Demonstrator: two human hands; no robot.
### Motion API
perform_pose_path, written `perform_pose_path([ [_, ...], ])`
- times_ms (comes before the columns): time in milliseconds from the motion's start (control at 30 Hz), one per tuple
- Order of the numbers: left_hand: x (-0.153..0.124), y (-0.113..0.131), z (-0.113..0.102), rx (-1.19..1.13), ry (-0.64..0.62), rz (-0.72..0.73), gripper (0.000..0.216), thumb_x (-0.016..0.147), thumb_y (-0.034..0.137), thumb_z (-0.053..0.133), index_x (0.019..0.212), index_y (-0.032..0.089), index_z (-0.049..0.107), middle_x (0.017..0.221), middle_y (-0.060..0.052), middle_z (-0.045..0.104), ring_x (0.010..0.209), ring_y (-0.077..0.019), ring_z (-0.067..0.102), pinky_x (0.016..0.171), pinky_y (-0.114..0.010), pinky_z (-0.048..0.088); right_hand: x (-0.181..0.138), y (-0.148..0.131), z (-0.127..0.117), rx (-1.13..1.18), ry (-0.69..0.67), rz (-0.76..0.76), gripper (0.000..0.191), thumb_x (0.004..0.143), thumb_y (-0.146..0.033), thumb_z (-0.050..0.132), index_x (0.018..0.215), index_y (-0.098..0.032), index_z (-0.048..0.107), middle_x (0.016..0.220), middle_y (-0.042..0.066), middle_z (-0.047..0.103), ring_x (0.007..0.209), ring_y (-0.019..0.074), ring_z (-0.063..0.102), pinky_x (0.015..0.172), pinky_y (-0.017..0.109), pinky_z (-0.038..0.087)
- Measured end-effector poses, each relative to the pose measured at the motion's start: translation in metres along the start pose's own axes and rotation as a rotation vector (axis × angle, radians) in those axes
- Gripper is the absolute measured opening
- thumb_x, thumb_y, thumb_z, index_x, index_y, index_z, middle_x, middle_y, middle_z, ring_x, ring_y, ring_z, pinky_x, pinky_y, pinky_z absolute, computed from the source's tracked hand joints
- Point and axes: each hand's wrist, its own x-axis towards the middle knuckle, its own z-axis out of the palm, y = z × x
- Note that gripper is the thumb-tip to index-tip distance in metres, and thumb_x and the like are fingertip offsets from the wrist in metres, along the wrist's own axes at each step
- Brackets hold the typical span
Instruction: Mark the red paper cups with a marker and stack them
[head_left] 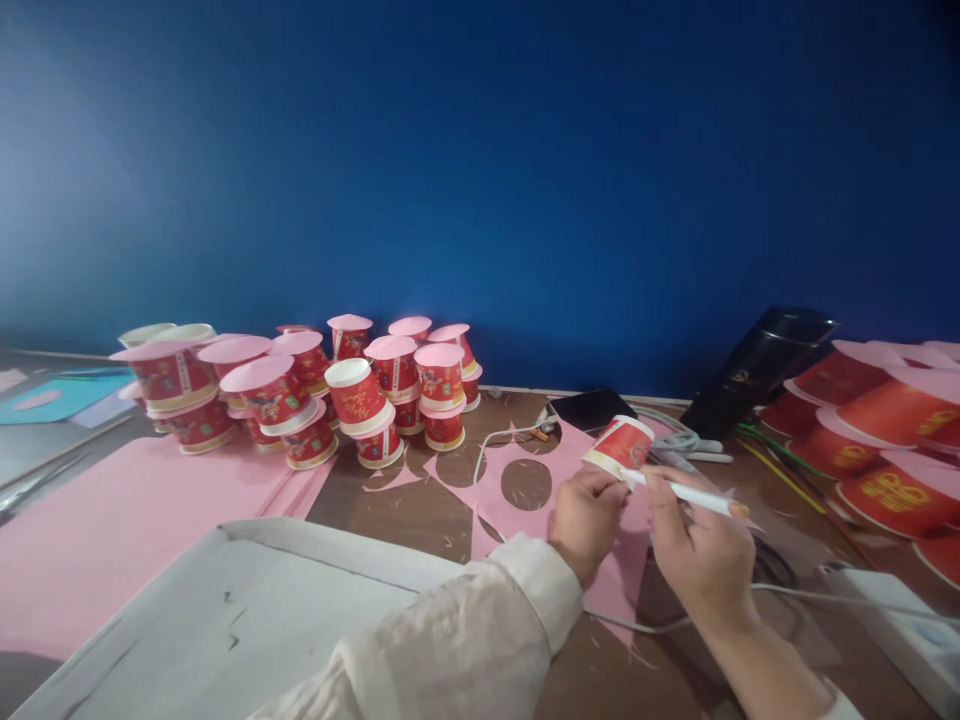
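My left hand (589,520) is closed on a red paper cup (621,442). The cup is tilted, its white base uppermost and its rim low beside my fingers. My right hand (697,540) grips a slim white pen-shaped tool (686,492), whose tip reaches the lower edge of the cup. What the tip does there is too small to tell. Under both hands lies a pink paper sheet (495,490) with round holes cut in it.
To the left stand several red cups (360,405) stacked in pairs with pink discs (259,372). More red cups (892,490) crowd the right edge. A black bottle (757,370) leans by the wall. White cables (645,628), a power strip (907,620) and a white box lid (247,610) lie around.
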Motion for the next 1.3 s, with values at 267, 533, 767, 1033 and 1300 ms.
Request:
perform_pose_path([
  [267, 0.008, -0.009, 0.001, -0.451, -0.066, -0.133, 0.044, 0.058, 0.05, 0.09, 0.071, 0.012, 0.07, 0.069, -0.005, 0.063, 0.066, -0.0133, 0.055, 0.072, -0.031, 0.046, -0.007, 0.003, 0.001, -0.03, 0.067, 0.181, 0.029, 0.104, -0.037, 0.05, 0.1, -0.017, 0.071, 0.094, 0.012, 0.073, 0.089, 0.0237, 0.071, 0.081, 0.035, 0.055],
  [533, 0.012, -0.014, 0.002, -0.497, -0.06, -0.134, 0.05, 0.053, 0.052, 0.094, 0.073, 0.011, 0.072, 0.073, -0.007, 0.069, 0.066, -0.0134, 0.059, 0.072, -0.031, 0.049, -0.013, 0.01, 0.006, -0.054, 0.026, 0.16, 0.032, 0.105, -0.04, 0.048, 0.101, -0.016, 0.07, 0.095, 0.013, 0.073, 0.09, 0.0249, 0.07, 0.081, 0.036, 0.054],
  [767, 0.012, -0.014, 0.002, -0.493, -0.046, -0.147, 0.048, 0.055, 0.05, 0.093, 0.073, 0.012, 0.071, 0.07, -0.005, 0.067, 0.066, -0.0134, 0.06, 0.072, -0.031, 0.049, -0.014, 0.01, 0.006, -0.122, 0.045, 0.149, 0.032, 0.105, -0.04, 0.049, 0.101, -0.016, 0.07, 0.095, 0.013, 0.073, 0.091, 0.0258, 0.07, 0.082, 0.036, 0.053],
  [1033, 0.012, -0.01, 0.002, -0.52, -0.063, -0.157, 0.055, 0.049, 0.053, 0.096, 0.072, 0.011, 0.069, 0.071, -0.008, 0.067, 0.066, -0.0148, 0.06, 0.073, -0.033, 0.048, -0.005, 0.005, 0.002, -0.002, -0.002, 0.124, 0.029, 0.104, -0.039, 0.051, 0.1, -0.017, 0.069, 0.091, 0.01, 0.072, 0.087, 0.0229, 0.069, 0.081, 0.034, 0.053],
  [1300, 0.01, -0.009, 0.002, -0.539, -0.063, -0.156, 0.059, 0.044, 0.056, 0.097, 0.07, 0.011, 0.069, 0.07, -0.008, 0.068, 0.064, -0.0144, 0.06, 0.071, -0.032, 0.048, -0.007, 0.005, 0.003, 0.017, -0.01, 0.124, 0.028, 0.104, -0.039, 0.052, 0.1, -0.018, 0.07, 0.091, 0.009, 0.071, 0.085, 0.0217, 0.067, 0.079, 0.032, 0.05],
])
